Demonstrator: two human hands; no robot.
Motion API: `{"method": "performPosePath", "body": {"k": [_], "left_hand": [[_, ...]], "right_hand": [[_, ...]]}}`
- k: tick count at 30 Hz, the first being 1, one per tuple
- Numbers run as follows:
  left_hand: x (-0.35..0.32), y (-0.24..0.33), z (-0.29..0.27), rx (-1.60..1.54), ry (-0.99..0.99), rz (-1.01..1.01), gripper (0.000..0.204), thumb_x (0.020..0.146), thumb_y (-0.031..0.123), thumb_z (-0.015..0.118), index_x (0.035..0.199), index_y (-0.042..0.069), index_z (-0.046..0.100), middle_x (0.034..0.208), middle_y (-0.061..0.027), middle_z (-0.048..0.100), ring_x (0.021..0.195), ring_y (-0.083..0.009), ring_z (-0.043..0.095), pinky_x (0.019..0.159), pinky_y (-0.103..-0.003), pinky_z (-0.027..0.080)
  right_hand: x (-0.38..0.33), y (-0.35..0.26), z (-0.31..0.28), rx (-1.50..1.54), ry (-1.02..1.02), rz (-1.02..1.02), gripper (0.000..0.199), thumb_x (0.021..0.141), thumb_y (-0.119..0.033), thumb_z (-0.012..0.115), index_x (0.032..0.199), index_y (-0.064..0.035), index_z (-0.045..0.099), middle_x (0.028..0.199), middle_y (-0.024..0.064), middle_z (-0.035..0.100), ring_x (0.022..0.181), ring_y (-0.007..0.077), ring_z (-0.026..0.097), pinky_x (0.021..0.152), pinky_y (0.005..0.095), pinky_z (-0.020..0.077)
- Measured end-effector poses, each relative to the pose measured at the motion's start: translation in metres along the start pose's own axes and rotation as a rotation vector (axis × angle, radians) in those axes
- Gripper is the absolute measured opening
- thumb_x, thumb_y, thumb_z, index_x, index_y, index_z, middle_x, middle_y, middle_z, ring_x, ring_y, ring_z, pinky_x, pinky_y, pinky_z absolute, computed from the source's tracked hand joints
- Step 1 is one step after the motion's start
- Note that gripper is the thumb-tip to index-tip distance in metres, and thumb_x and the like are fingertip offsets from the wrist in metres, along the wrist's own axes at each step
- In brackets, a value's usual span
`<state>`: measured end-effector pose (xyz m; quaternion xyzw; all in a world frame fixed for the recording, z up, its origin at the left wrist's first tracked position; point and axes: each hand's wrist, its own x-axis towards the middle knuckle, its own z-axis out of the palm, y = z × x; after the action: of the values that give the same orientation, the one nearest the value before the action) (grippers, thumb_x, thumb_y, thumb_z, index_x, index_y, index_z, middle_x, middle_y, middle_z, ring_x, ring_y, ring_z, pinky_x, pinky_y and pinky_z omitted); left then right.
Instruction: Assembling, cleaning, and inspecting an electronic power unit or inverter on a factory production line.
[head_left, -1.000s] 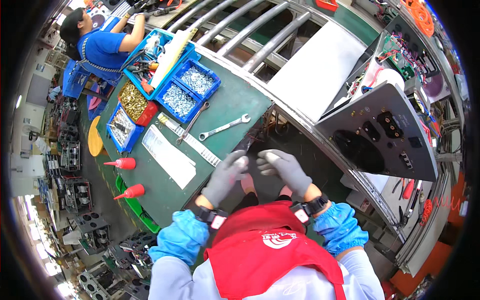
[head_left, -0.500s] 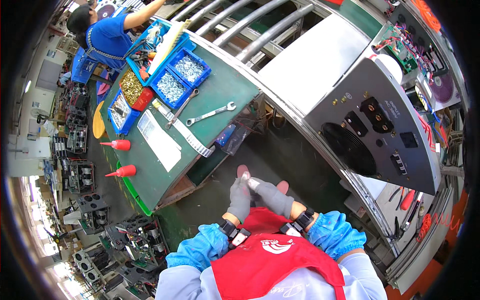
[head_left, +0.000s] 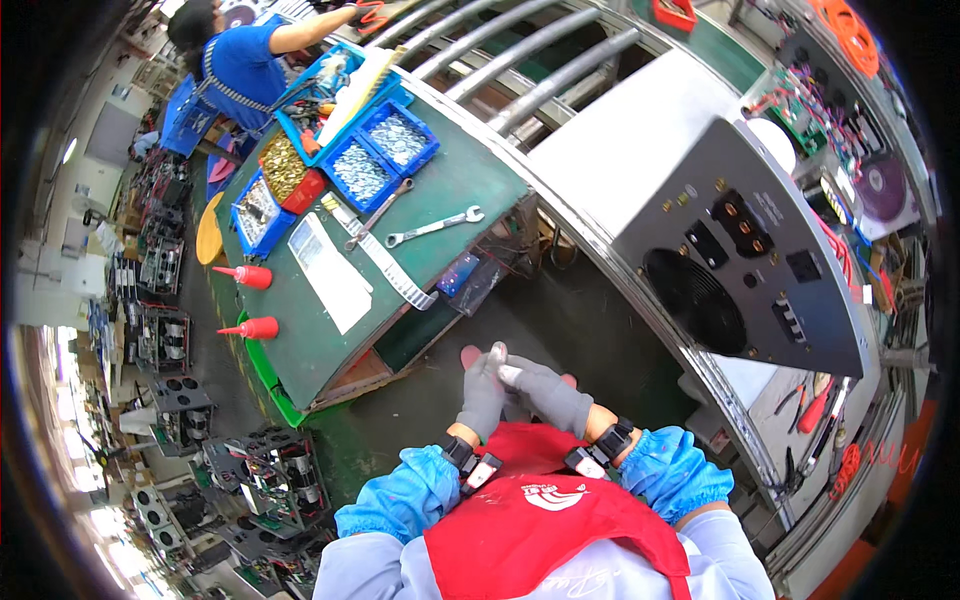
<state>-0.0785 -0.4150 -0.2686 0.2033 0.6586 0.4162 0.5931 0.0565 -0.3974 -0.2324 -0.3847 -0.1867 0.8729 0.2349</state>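
In front of my red apron (head_left: pixel 560 490), my two grey-gloved hands meet at the fingertips, above the floor. My left hand (head_left: pixel 482 392) points forward with its fingers stretched out, their tips against the other glove. From the right, my right hand (head_left: pixel 548 393) slants in, fingers extended and laid against the left. No object shows in either hand, though the palms are hidden. Nearest to them stands a green-topped workbench (head_left: pixel 400 300). On it lie a combination wrench (head_left: pixel 435 228), a second wrench (head_left: pixel 380 213), a printed strip (head_left: pixel 395 270) and a white sheet (head_left: pixel 330 275).
Blue bins (head_left: pixel 362 172) of metal fasteners, a red bin (head_left: pixel 287 178) and two red squeeze bottles (head_left: pixel 258 328) sit on the bench. At right, a dark metal panel (head_left: pixel 740 250) with sockets stands beside metal rollers (head_left: pixel 510 65). A co-worker (head_left: pixel 240 70) in blue is at upper left.
The view has shifted slightly, so the bench appears a little lower and further right. My hands stay together, with the fingers slightly rearranged. The co-worker's arm is still stretched out.
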Motion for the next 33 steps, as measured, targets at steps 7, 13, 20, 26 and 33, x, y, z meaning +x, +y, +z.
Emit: {"method": "performPosePath", "body": {"k": [7,13,20,26,33], "left_hand": [[0.014,0.04,-0.094,0.046,0.032,0.046,0.027,0.096,0.027,0.055,0.11,0.004,0.06,0.087,-0.0065,0.063,0.072,-0.015,0.065,0.063,-0.028,0.054],[0.015,0.065,-0.178,-0.042,0.176,0.03,0.024,0.095,0.024,0.054,0.107,0.004,0.06,0.085,-0.0066,0.062,0.072,-0.0152,0.064,0.064,-0.028,0.054],[0.017,0.077,-0.241,-0.14,0.252,0.032,0.019,0.096,0.015,0.053,0.106,0.002,0.062,0.088,-0.0045,0.062,0.074,-0.0116,0.062,0.064,-0.025,0.052],[0.026,0.085,-0.279,-0.156,0.226,0.035,0.019,0.096,0.015,0.053,0.106,0.001,0.061,0.087,-0.0045,0.062,0.075,-0.0112,0.062,0.066,-0.025,0.052],[0.063,0.113,-0.275,0.287,0.116,0.402,0.018,0.091,0.012,0.059,0.106,0.004,0.063,0.087,-0.0091,0.065,0.073,-0.0188,0.064,0.066,-0.029,0.051]], "right_hand": [[0.056,-0.062,0.031,-0.533,0.131,-0.178,0.049,0.089,-0.021,0.064,0.131,0.0018,0.052,0.117,0.0088,0.06,0.1,0.0151,0.059,0.083,0.0318,0.0507],[0.159,-0.099,0.098,-0.615,0.151,-0.275,0.048,0.086,-0.019,0.065,0.127,0.0022,0.054,0.112,0.0119,0.065,0.095,0.0173,0.061,0.081,0.0304,0.0497],[0.284,-0.106,0.197,-1.474,0.246,-0.272,0.035,0.084,-0.016,0.06,0.115,0.0009,0.06,0.107,0.0209,0.068,0.098,0.0328,0.066,0.084,0.0363,0.0521],[0.328,-0.076,0.25,-1.926,0.37,-0.081,0.03,0.084,-0.018,0.061,0.109,-0.0017,0.059,0.106,0.0199,0.067,0.099,0.0355,0.066,0.081,0.0409,0.054],[0.25,-0.113,0.216,-1.66,0.319,-0.194,0.027,0.081,-0.015,0.057,0.101,0.0015,0.064,0.099,0.0229,0.066,0.084,0.0336,0.066,0.075,0.0415,0.0538]]}}
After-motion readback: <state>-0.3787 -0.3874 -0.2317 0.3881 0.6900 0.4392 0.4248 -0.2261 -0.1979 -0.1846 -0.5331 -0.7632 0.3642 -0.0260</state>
